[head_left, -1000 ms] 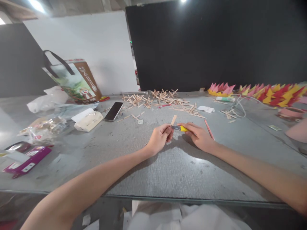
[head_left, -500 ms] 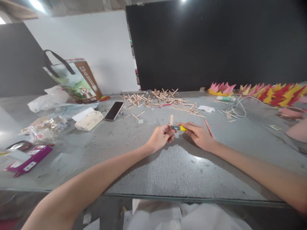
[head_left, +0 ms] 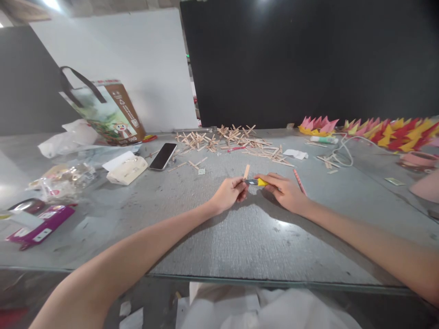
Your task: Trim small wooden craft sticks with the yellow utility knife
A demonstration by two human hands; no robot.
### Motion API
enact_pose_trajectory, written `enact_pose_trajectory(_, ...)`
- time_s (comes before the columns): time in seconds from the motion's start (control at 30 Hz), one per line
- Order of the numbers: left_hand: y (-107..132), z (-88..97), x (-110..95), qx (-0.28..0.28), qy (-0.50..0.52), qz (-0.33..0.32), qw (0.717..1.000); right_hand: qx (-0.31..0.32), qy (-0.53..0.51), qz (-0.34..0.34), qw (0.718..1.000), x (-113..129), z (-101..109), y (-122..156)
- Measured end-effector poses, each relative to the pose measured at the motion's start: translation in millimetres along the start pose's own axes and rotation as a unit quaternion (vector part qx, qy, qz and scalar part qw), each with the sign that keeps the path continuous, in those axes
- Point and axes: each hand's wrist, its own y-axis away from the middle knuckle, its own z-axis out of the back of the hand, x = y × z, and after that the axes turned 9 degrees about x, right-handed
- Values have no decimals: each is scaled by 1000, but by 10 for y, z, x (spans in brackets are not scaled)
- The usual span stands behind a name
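My left hand (head_left: 230, 193) is closed on a flat wooden craft stick (head_left: 247, 171), whose upper end stands up past the fingers. In my right hand (head_left: 281, 189) is a utility knife with a yellow handle (head_left: 262, 182). Its dark grey blade end (head_left: 252, 182) points left and meets the stick at my left fingertips. Exactly how deep the blade sits in the wood, I cannot tell. A red patterned pencil-like stick (head_left: 299, 182) lies just right of my right hand.
Behind my hands lie piles of wooden sticks (head_left: 236, 135), some crossed. On the left are a phone (head_left: 163, 156), a tissue pack (head_left: 126, 169), a shopping bag (head_left: 113, 112) and a purple box (head_left: 48, 225). Folded-paper pieces (head_left: 394, 133) and a white cable (head_left: 343, 153) lie right.
The craft stick's upper end has tilted slightly to the right. Both hands keep their grips and nearly the same place; the whole view has shifted a little.
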Motion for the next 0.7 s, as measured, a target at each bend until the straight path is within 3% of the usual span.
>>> enact_pose_trajectory(0.47,4,30,-29,4,-3,-22,1000,-1,-4,1,1000,-14,-2,-8)
enact_pose_trajectory(0.7,-8,112,-21,14,-113,-30,993,7,-3,-3,1000,-80,-15,6)
